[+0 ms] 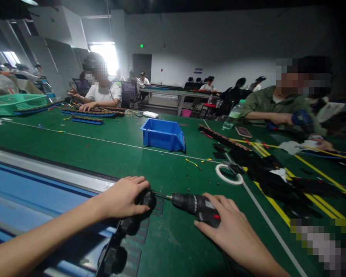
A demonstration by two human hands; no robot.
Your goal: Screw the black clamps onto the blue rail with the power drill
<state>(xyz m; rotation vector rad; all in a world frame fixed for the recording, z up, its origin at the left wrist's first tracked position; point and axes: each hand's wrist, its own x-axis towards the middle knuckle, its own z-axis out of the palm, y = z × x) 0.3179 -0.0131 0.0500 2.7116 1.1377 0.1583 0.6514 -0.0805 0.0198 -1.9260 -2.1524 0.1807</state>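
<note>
My right hand [233,219] is wrapped round the body of a black power drill [187,202], which lies almost level above the green tabletop. The drill's long thin bit [161,195] points left, its tip at or close to a black round part [147,199]. Around that part my left hand [129,197] is closed, thumb on the near side and fingers over the top. More black round parts [115,259] sit in a row along the end of a long blue and silver metal frame [60,192]. Where the bit's tip meets the part is hard to make out.
Ahead stands a blue bin [163,134]. Small screws, a short yellow-green wire [193,163] and a white ring [229,174] lie on the green table [112,134]. Dark strips and yellow lines are at right. Two co-workers sit opposite, one holding a blue drill [302,119].
</note>
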